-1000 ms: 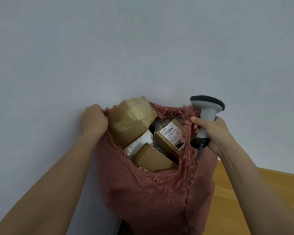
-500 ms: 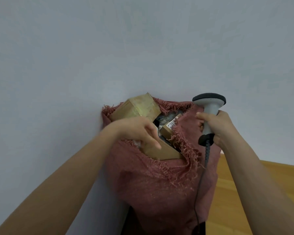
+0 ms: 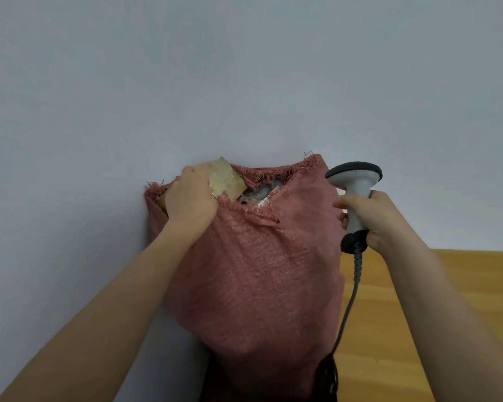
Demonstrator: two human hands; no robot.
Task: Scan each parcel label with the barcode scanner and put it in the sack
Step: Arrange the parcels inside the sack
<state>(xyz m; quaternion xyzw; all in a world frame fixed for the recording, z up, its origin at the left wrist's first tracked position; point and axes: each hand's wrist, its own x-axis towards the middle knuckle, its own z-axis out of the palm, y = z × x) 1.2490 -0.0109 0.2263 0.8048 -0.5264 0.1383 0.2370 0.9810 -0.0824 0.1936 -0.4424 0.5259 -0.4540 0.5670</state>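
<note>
Against grey wall, red sack (image 3: pixel 262 271) holds taped parcel (image 3: pixel 225 181) under left hand (image 3: pixel 190 198).

Both bare forearms reach forward. The left hand (image 3: pixel 190 195) lies knuckles up with fingers curled downward, while the right hand (image 3: pixel 369 217) is raised upright, its grip closed, forefinger extended.

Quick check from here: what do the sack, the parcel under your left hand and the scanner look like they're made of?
Sack: coarse woven fabric, reddish pink and matt; the weave shows and the rim is frayed. Parcel under the left hand: looks like cardboard wrapped in glossy clear tape, which shines. Scanner in the right hand: smooth moulded plastic, seemingly, light grey with a dark top and base.
</note>
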